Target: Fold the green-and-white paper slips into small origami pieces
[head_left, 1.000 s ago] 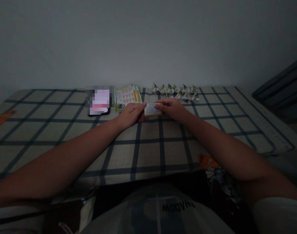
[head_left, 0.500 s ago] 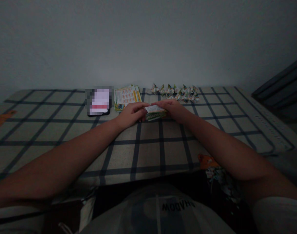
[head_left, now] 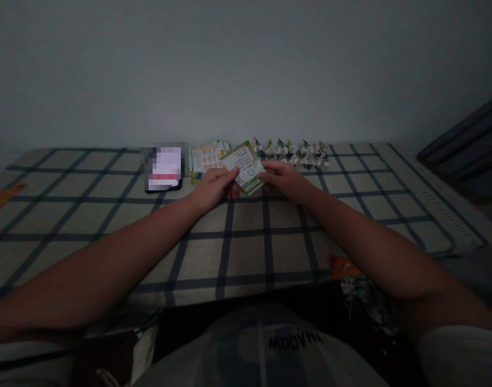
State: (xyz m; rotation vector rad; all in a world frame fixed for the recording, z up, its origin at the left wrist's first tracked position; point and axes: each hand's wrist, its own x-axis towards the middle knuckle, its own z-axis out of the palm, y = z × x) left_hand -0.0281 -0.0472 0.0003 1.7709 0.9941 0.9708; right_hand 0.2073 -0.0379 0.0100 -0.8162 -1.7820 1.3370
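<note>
A small printed paper sheet (head_left: 244,161), white with green edges, is held up tilted between my hands over the checked cloth. My left hand (head_left: 213,185) pinches its left side, thumb on top and fingers behind. At the right edge my right hand (head_left: 284,180) grips it with thumb and fingers, which partly hide that corner. Just behind my left hand lies a stack of similar printed sheets (head_left: 203,159), partly covered by the held one. Several small folded paper pieces (head_left: 308,155), pointed in shape, stand in rows beyond my right hand.
A phone (head_left: 165,167) with a blurred, lit screen lies left of the stack. The checked cloth (head_left: 246,244) covers the table, which meets a plain wall (head_left: 246,75) at the back. Dark slats (head_left: 467,145) rise at the right.
The sheet, seen low and folded over between my hands before, is now opened out and raised with its printed face showing. My fingers have shifted to its two sides.
</note>
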